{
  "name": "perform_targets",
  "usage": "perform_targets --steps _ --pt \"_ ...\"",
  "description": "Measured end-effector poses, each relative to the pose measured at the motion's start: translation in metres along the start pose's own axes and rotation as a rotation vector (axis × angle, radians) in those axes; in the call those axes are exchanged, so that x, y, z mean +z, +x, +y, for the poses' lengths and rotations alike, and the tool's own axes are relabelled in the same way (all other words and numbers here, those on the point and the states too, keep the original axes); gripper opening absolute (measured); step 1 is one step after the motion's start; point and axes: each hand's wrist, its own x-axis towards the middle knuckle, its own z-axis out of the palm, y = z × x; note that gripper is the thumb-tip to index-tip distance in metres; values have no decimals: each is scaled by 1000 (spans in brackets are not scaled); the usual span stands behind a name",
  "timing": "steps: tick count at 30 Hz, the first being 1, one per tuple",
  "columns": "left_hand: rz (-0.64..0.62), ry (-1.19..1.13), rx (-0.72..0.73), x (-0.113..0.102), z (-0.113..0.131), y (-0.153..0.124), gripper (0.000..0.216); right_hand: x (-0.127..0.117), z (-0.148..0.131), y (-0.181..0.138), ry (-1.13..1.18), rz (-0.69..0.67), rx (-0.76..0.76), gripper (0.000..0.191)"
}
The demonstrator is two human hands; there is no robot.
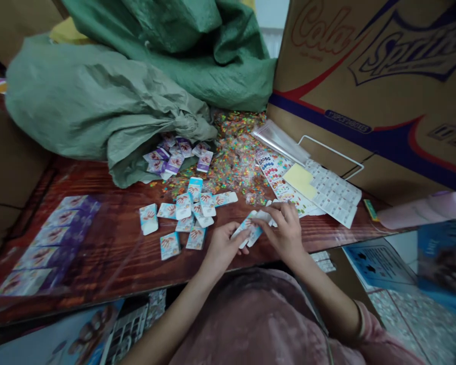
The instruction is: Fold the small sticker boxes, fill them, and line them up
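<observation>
Close to the table's front edge, small blue-and-white card boxes (pixel 255 235) with a hand picture are between my two hands. My left hand (pixel 226 244) is closed on them from the left, thumb on top. From the right, my right hand (pixel 287 230) pinches their upper end; its fingers partly cover it, and I cannot tell how many boxes there are. A loose pile of like boxes (pixel 183 205) lies to the left of my hands, some overlapping. One separate box (pixel 149 219) rests at the pile's left side.
A row of purple-and-white boxes (pixel 47 237) lies at left, with more purple boxes (pixel 175 163) by the grey-green sack (pixel 99 101). Behind are colourful small pieces (pixel 235 147), sticker sheets (pixel 277 177), a yellow note (pixel 300 181), a large carton (pixel 365 101) and a pink bottle (pixel 425 210).
</observation>
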Motion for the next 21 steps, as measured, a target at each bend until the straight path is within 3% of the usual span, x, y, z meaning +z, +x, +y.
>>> perform_targets --steps 3,9,14,17,21 --pt "30 -140 -25 5 -2 -1 32 5 -5 -7 -157 -7 14 19" --pt "-28 59 77 2 -3 -3 23 13 -3 -10 183 0 14 13" --pt "-87 221 90 -7 1 -2 23 6 -1 -7 260 -14 -83 11" --pt "-233 256 130 -9 6 -2 21 -2 -6 -7 296 -92 -148 11" --pt "-533 78 -72 -3 4 -3 18 -7 -12 -6 400 -213 -208 9"
